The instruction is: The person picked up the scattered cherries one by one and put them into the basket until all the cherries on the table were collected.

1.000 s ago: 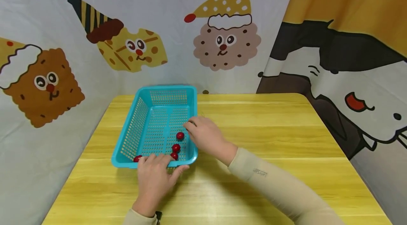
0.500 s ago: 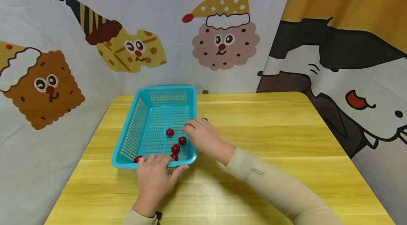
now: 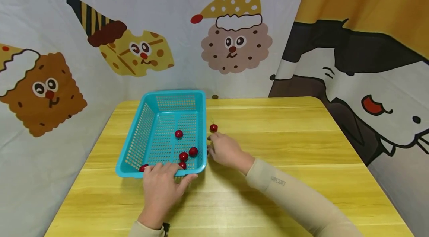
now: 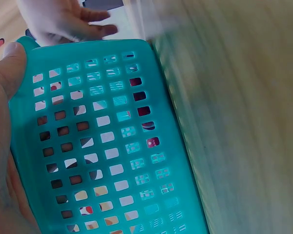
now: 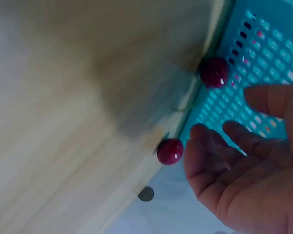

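A turquoise plastic basket (image 3: 203,118) with perforated walls stands on the table. My left hand (image 3: 161,188) grips its near rim, fingers over the edge and thumb outside. Several red cherries lie in the basket, one (image 3: 179,134) near the middle, another (image 3: 193,151) by the right wall, and some partly hidden behind the left fingers. Just outside the right wall is my right hand (image 3: 228,150), fingers spread and bent, holding nothing. A cherry with a stem (image 3: 213,128) lies beyond its fingertips. The right wrist view shows a second cherry (image 5: 214,72) beside the basket wall, close to the thumb.
The yellow wood-grain table (image 3: 285,133) extends to the right of the basket. A white cloth (image 3: 187,36) printed with cartoon food hangs behind the table, and a yellow, black and white printed cloth (image 3: 338,62) hangs at the right.
My right hand has moved out from over the basket's right rim to the table beside it. One more cherry shows inside the basket, and the cherries there have rolled. The left hand stays put.
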Demonstrator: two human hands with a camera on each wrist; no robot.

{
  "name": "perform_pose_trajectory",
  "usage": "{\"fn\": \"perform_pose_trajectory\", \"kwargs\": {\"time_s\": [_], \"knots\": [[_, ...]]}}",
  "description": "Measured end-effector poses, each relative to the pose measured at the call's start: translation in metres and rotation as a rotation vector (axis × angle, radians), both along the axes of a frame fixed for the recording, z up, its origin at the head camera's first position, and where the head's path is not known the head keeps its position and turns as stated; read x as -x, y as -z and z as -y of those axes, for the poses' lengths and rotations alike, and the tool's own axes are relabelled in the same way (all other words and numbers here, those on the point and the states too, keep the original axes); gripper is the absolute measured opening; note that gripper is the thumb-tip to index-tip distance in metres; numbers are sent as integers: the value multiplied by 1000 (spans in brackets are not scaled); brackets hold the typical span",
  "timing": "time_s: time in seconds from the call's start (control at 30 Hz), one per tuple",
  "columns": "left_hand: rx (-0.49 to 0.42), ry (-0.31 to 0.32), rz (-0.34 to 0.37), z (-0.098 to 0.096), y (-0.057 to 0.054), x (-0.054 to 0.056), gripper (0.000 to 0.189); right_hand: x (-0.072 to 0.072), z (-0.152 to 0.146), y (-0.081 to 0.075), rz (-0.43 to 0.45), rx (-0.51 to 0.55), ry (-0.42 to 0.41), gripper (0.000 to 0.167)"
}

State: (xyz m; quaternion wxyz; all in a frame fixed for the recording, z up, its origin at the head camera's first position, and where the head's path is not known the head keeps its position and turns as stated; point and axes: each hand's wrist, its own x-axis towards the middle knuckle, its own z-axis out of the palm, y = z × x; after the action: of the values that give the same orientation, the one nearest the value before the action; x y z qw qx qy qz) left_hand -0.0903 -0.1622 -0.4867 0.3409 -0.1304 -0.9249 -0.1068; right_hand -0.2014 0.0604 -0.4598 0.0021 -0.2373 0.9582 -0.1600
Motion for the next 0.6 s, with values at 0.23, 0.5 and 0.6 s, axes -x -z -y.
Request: {"fn": "perform_pose_trajectory", "kwargs": {"time_s": [0.23,0.5,0.6], "knots": [[-1,13,24,2,0,-1,65,-7,3,19,-50,-42,-94,39],[-5,12,13,2,1,-2,80,-16,7,31,-135,-18,-157,25],[-6,14,16,3,1,-1,75,-15,6,31,-116,-4,-159,24]]}}
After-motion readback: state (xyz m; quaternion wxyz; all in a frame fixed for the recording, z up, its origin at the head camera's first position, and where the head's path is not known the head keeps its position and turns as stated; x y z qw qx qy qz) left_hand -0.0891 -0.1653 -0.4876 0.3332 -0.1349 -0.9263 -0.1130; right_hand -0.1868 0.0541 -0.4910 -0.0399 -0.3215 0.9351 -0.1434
